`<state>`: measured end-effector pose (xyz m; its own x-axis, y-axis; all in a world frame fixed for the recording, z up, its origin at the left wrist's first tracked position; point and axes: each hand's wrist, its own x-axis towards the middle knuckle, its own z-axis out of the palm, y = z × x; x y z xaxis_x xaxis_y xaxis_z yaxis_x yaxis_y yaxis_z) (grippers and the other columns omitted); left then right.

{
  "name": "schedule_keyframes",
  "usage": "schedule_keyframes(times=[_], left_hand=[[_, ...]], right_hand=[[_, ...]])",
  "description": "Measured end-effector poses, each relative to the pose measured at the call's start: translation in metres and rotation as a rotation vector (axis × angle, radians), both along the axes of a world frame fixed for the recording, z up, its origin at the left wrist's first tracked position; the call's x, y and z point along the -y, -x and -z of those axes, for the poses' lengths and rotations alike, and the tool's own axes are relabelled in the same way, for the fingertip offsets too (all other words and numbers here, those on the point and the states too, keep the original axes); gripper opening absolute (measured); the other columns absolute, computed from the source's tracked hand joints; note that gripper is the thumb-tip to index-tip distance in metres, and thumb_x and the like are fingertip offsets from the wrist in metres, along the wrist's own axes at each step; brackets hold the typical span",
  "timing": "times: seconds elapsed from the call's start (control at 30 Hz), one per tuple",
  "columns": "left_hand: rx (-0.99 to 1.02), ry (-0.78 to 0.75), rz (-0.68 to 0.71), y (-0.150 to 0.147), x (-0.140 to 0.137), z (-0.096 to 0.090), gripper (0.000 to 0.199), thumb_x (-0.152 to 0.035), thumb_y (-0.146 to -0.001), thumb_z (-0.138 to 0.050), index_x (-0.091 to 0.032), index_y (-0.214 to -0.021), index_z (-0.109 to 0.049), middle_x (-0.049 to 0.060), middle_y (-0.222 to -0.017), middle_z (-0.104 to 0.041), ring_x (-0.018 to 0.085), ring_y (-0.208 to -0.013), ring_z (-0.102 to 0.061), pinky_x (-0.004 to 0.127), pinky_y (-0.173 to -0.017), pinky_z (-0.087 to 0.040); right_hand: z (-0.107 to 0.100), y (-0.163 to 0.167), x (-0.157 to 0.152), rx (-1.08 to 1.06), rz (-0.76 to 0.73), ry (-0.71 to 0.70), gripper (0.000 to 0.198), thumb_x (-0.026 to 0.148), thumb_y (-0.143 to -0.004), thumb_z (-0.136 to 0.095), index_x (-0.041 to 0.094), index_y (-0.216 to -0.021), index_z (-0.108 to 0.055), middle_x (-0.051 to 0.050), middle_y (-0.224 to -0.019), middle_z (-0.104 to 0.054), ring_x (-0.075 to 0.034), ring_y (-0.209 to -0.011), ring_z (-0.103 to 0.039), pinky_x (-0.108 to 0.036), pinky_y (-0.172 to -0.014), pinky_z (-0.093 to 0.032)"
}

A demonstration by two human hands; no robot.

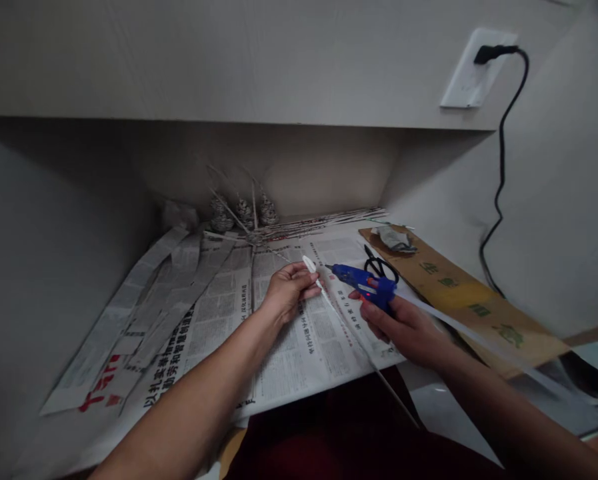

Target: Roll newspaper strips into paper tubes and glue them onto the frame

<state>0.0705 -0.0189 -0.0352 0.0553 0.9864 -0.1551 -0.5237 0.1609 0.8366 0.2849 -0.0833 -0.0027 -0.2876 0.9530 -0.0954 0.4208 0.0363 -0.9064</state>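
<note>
My left hand (289,287) pinches a thin rolled paper stick (333,307) near its flattened white upper end. The stick slants down to the right, past the front edge of the newspaper. In my right hand (396,323) is a blue hot glue gun (363,280), gripped by its handle, with a small red light showing. Its nozzle points left and stands just right of the stick's white end, apart from it. A long pale glue stick (459,320) trails from the back of the gun. Black-handled scissors (379,267) lie behind the gun, partly hidden by it.
Newspaper sheets (273,333) cover the work surface. Cut paper strips (143,293) lie on the left. Several woven cone-like pieces (267,210) and a bundle of thin paper sticks (323,223) are at the back. Cardboard (459,293) lies right, below a plugged-in black cord (503,153).
</note>
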Motion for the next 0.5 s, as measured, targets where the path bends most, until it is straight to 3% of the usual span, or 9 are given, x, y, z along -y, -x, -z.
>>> schedule_keyframes(times=[0.17,0.5], left_hand=[[0.02,-0.012,-0.02,-0.001,0.001,0.001,0.029,-0.005,-0.059,-0.075,-0.012,-0.084,-0.063,0.004,-0.072,-0.066,0.013,-0.06,-0.064,0.025,-0.055,-0.055],[-0.007,-0.024,-0.001,-0.001,0.002,0.0,0.031,-0.009,-0.058,-0.077,-0.012,-0.086,-0.064,0.006,-0.077,-0.067,0.013,-0.062,-0.064,0.024,-0.056,-0.055]], right_hand=[[-0.001,0.017,-0.003,0.074,-0.068,-0.103,0.035,0.05,-0.087,-0.046,0.022,-0.1,-0.061,-0.001,-0.064,-0.053,-0.013,-0.055,-0.046,-0.025,-0.048,-0.038],[0.004,0.021,-0.015,0.139,-0.026,-0.177,0.035,0.049,-0.086,-0.046,0.023,-0.103,-0.061,-0.002,-0.062,-0.056,-0.016,-0.057,-0.052,-0.027,-0.05,-0.042]])
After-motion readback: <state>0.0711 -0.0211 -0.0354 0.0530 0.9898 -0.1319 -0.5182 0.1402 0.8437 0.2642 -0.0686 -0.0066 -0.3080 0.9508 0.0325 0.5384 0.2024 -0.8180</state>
